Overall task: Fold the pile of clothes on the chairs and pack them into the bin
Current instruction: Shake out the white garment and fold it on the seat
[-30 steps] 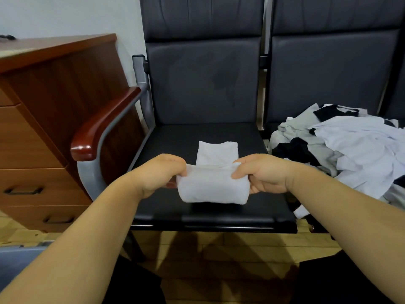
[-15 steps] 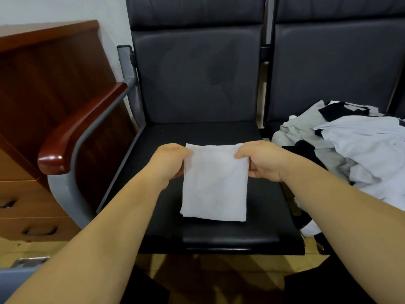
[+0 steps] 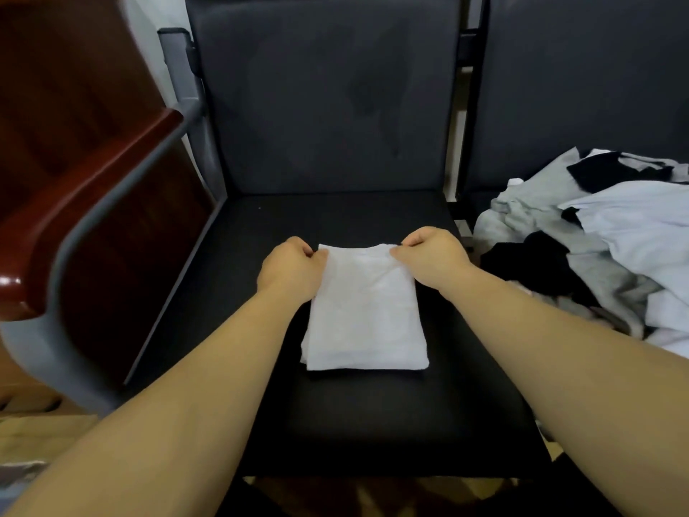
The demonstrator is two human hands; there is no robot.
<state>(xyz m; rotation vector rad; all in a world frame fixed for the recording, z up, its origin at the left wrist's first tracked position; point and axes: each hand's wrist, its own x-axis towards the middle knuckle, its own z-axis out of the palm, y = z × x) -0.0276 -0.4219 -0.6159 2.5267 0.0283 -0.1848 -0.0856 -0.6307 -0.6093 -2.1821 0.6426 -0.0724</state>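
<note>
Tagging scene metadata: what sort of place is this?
Likely an office or waiting room: joined black padded chairs, a wooden-topped armrest on a grey metal frame, and a wooden cabinet alongside. The left hand and right hand pinch a folded white garment on the seat.

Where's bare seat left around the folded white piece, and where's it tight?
Bare seat between the folded white garment and the backrest, left toward the armrest, and along the front edge. Tight on the right: the clothes pile covers the next chair, beside the right hand.
</note>
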